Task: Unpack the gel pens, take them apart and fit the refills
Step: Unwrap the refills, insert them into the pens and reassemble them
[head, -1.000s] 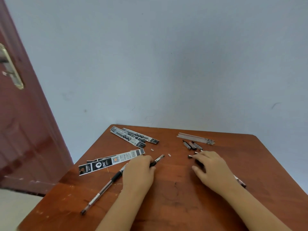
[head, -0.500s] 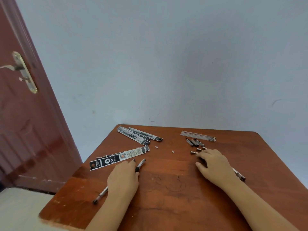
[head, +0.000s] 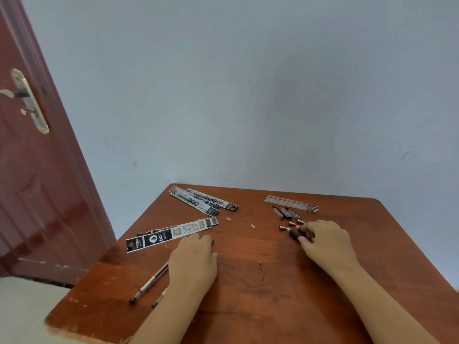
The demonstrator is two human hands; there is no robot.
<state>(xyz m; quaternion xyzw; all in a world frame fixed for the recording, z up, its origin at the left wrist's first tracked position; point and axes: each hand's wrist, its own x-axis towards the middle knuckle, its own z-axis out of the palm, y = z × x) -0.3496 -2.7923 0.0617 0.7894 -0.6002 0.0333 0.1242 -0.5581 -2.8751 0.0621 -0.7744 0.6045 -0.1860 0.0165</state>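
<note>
1. The left hand (head: 193, 263) lies palm down on the table (head: 273, 294), its fingers curled over two pens (head: 149, 284). Whether they actually grip the pens or only cover them cannot be told.
2. The pens lie side by side, long axes running from near left to far right. Their near ends point at the table's near left corner; a dark tip shows just past the fingertips on the far side.
3. The right hand (head: 327, 244) rests right of centre, thumb and fingers pinching a pen part (head: 295, 234) with a black grip. That part lies almost flat, its pale end pointing left and slightly away.
4. Just beyond it, a few small cone tips (head: 291, 223) are scattered, touching nothing else.
5. Farther back lie three dark caps (head: 285, 212), close together, slanting from far left to near right.
6. Behind the caps, near the far edge, a bundle of refills (head: 290, 203) lies nearly crosswise, writing tips pointing right.
7. A long wrapper (head: 171, 235) lies flat just beyond the left hand, its black end toward the near left. What it holds, if anything, cannot be told.
8. Two more wrappers (head: 201, 201) overlap near the far left corner, slanting from far left to near right; their contents are unclear.
9. Two tiny white bits (head: 252, 226) lie between the wrappers and the cone tips.
10. A red-brown door (head: 37, 194) with a brass handle stands to the left.
</note>
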